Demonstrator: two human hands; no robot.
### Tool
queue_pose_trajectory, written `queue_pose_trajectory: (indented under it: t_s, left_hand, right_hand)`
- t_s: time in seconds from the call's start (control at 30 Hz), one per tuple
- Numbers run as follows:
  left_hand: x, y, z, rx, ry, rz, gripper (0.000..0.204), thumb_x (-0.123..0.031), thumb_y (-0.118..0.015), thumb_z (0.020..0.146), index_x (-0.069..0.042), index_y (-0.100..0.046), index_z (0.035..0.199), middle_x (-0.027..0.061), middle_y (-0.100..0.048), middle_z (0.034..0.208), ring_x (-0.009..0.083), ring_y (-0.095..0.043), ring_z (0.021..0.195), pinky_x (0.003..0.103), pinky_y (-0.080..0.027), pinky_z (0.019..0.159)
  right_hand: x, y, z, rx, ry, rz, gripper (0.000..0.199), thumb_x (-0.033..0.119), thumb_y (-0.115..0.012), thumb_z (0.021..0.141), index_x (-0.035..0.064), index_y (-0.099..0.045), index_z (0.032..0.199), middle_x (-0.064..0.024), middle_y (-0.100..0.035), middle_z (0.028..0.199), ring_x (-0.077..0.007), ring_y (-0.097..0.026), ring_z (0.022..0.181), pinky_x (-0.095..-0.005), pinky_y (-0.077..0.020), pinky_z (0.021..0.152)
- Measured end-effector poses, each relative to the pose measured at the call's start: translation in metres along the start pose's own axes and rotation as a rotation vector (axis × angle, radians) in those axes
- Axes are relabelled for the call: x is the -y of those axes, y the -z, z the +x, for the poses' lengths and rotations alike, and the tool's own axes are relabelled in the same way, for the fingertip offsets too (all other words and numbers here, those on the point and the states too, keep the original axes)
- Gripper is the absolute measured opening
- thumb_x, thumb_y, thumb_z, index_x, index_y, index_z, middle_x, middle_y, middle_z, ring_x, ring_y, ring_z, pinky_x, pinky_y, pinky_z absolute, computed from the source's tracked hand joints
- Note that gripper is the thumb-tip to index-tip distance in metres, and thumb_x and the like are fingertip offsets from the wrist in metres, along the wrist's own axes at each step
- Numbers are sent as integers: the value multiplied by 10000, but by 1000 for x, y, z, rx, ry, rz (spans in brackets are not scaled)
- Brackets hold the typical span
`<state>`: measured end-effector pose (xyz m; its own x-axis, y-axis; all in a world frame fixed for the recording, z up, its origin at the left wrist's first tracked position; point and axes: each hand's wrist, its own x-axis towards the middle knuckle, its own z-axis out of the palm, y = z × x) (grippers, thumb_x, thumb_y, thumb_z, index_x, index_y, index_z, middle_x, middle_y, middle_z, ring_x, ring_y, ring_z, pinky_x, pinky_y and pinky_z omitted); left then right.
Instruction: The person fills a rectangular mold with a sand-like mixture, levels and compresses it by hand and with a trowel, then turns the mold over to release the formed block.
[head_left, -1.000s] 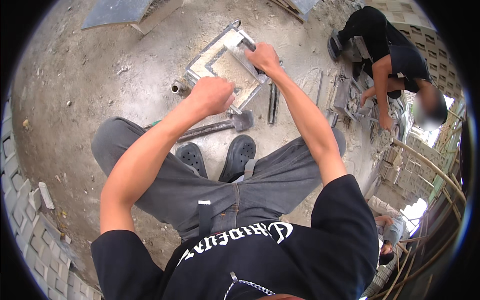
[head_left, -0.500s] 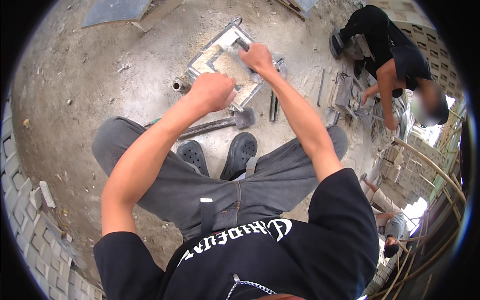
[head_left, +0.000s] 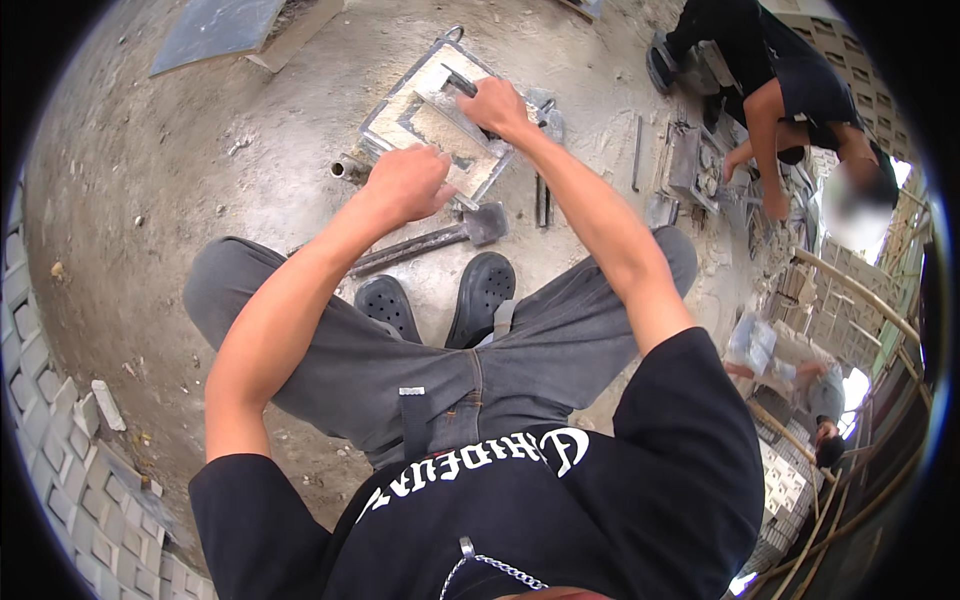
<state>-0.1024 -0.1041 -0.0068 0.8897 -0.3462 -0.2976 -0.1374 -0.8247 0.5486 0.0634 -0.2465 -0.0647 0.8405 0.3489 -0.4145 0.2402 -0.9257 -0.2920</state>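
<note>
My right hand (head_left: pixel 492 106) is closed round the dark handle of a plastering trowel (head_left: pixel 462 122), whose long flat blade rests over a square metal mould (head_left: pixel 385 108). Pale sandy powder (head_left: pixel 400 122) fills the mould, with a darker angular pattern showing through. At the mould's near left side is my left hand (head_left: pixel 408 184), its fingers curled in; whatever they grip is hidden beneath it. A sledgehammer (head_left: pixel 487 223) lies between the mould and my feet. Beside the left hand, a short metal pipe (head_left: pixel 347 170) sits on the ground.
Flat grey boards (head_left: pixel 215 35) lie at the far left. A co-worker (head_left: pixel 790 105) bends over another mould (head_left: pixel 692 165) at the right. A metal bar (head_left: pixel 637 155) lies between us. Stacked patterned blocks (head_left: pixel 70 440) line the left edge; another person (head_left: pixel 815 385) works at the lower right.
The view has shifted slightly, moving the mould and both hands up and left in the picture. The trowel blade's angle has changed a little. The distant person now has a pale slab-like thing near the hands.
</note>
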Motion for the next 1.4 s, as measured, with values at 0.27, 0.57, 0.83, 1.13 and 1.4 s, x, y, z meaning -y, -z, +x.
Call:
queue_pose_trajectory:
  t_s: [0.27,0.57,0.83,1.13,1.4]
  left_hand:
    - [7,-90,24,-187,65,237,999,-690,-425,907,99,-220,1486,276,-161,1579,374,-127,1490,470,-151,1196]
    - [-38,-117,138,-431,-12,223,949,-646,-389,937,99,-200,1492,265,-155,1586,362,-104,1496,470,-90,1209]
    - [-38,-120,170,-399,-165,323,804,-485,-497,950,21,-229,1515,201,-233,1585,314,-177,1491,466,-143,1200]
    - [-37,-126,168,-363,-159,349,809,-481,-491,961,21,-194,1521,198,-197,1597,324,-141,1497,476,-124,1202]
    - [-37,-120,162,-356,-107,478,834,-488,-525,944,23,-200,1519,209,-199,1594,357,-159,1488,512,-169,1183]
  right_hand:
    - [-102,70,19,33,45,56,445,421,-594,813,-11,-678,746,-171,-633,597,-316,-661,610,-430,-521,637]
    - [-278,35,-91,11,-357,351,376,367,-610,889,8,-626,780,-88,-605,559,-192,-597,481,-369,-473,516]
    - [-318,-108,-169,-222,-864,1032,328,262,-579,911,-64,-566,874,-143,-625,698,-228,-606,518,-412,-463,546]
    - [-306,-170,-243,-536,-753,644,508,433,-648,863,-56,-651,999,-236,-694,963,-312,-683,908,-391,-527,784]
    - [-338,-188,-407,-469,-1141,364,623,501,-712,812,-10,-594,1149,-208,-674,1059,-378,-644,994,-433,-509,862]
